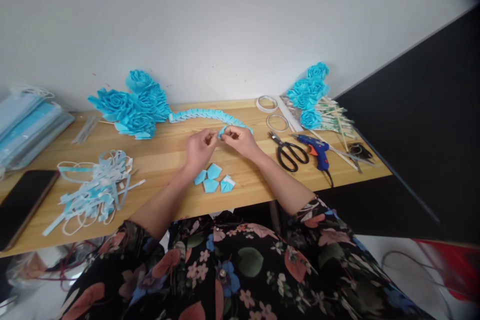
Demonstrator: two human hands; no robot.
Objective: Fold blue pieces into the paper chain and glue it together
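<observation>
One blue piece (pixel 221 133) is pinched by left hand (pixel 201 147) and right hand (pixel 240 140) above the surface (pixel 161 152), beyond four folded pieces (pixel 211 186); folding is apparently being performed, and a firm, even crease is seemingly required next.

Head-height view, forward and down
</observation>
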